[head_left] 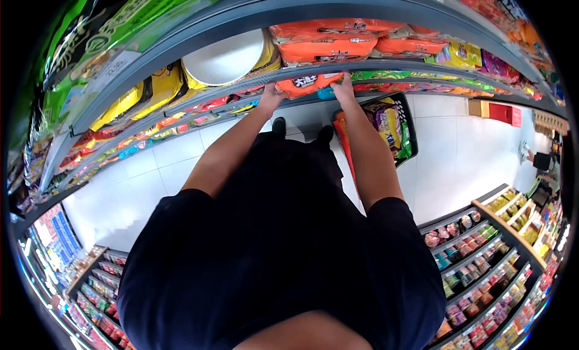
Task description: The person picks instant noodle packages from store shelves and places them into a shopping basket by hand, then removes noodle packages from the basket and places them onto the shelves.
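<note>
Between my two hands is an orange noodle pack (pixel 307 83) with large white and black characters. My left hand (pixel 274 98) grips its left end, and my right hand (pixel 345 89) grips its right end. The pack is at the front of the shelving, just below a grey shelf edge (pixel 241 75). On the shelf above lie several similar orange packs (pixel 329 50). Left of them is a large white bowl (pixel 224 57) among yellow packs (pixel 154 91). The pack's lower side and some of my fingertips are hidden.
A dark crate (pixel 412 133) holding purple and yellow packs (pixel 386 124) stands on the floor to my right. Red and wooden-coloured boxes (pixel 503 113) lie farther right. Behind me are shelves of small packaged goods (pixel 470 271). Another person (pixel 543 161) is at the far right.
</note>
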### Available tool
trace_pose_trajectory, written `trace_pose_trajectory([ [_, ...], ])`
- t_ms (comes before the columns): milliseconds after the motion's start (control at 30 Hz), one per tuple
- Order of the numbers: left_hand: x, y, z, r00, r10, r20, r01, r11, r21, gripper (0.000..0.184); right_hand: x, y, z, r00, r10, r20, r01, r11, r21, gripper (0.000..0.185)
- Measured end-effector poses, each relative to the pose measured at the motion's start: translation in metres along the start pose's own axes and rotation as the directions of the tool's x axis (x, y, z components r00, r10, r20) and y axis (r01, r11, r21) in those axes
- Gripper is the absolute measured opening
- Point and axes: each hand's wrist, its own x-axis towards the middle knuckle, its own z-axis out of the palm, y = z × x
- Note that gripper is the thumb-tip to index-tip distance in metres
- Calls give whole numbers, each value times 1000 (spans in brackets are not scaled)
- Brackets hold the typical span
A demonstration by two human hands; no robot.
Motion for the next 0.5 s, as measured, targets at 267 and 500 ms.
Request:
trace_pose_trajectory([
  [267, 8, -10, -11, 978, -195, 71, 206, 946, -249, 29, -9, 6, 7, 985, -56, 161, -42, 834, 549, 56],
  [500, 34, -30, -19, 943, -244, -227, 230, 969, -85, 40, -23, -37, 7, 979, 33, 203, -109, 920, 376, 55],
])
